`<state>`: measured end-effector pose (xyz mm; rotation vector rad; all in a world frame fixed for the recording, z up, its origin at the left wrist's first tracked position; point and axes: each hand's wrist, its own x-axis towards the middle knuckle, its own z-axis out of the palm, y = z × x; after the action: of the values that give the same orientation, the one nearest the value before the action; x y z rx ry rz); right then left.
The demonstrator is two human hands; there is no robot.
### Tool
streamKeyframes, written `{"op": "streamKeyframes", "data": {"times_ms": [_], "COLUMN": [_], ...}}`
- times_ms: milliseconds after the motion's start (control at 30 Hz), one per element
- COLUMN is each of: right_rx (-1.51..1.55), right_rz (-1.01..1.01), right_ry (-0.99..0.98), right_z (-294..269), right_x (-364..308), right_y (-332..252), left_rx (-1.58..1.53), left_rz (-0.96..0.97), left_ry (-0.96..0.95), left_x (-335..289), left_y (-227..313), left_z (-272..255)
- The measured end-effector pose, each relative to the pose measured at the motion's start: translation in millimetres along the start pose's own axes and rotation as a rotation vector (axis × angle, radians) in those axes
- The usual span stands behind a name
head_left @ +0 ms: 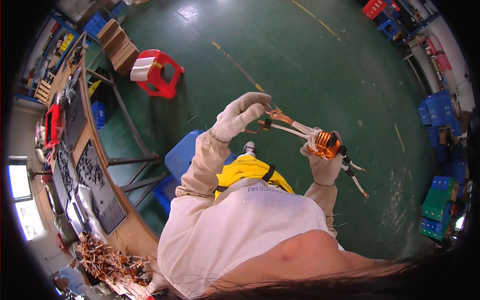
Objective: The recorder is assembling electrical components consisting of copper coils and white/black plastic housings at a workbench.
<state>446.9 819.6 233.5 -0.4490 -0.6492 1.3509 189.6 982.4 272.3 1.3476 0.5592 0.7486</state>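
Observation:
My right hand [323, 167], in a whitish glove, grips a toroidal coil [326, 145] wound with bright copper wire. White-sleeved leads [301, 129] run from the coil toward my left hand, and a copper ring terminal [281, 117] caps their end. Below it is a small black connector [266, 124] with a thin, dark red twisted wire [254, 131]. On the coil's other side, short leads with black sleeves [348, 171] stick out. My gloved left hand [243, 115] has its fingers pinched together beside the ring terminal; what lies between the fingertips is too small to make out.
A workbench [135, 220] curves along my left, bearing dark trays [102, 187] of small black parts and a heap of copper pieces [112, 260]. A blue bin [182, 155] stands close by. Farther out are a red stool [162, 75], cardboard boxes [117, 47] and blue crates [440, 110].

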Motion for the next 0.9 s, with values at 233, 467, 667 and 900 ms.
{"op": "streamKeyframes", "data": {"times_ms": [233,467,667,900], "right_rx": [-0.023,-0.100,0.020,-0.021], "right_rz": [-0.033,-0.113,-0.125,-0.034], "right_ry": [0.202,0.292,0.249,0.259], "right_z": [-16.9,-92.6,-170.0,-234.0], "right_x": [130.7,283.1,445.0,640.3], "right_y": [-38.8,-74.4,-112.6,-151.3], "left_rx": [-0.024,-0.483,-0.601,-0.481], "left_rz": [-0.226,-0.070,-0.010,-0.112], "left_ry": [-0.096,-0.085,0.020,0.174], "left_x": [158.0,324.3,490.0,680.8], "left_y": [19.2,-12.0,-35.7,-40.9], "left_z": [-32.9,-65.9,-53.0,-66.9]}}
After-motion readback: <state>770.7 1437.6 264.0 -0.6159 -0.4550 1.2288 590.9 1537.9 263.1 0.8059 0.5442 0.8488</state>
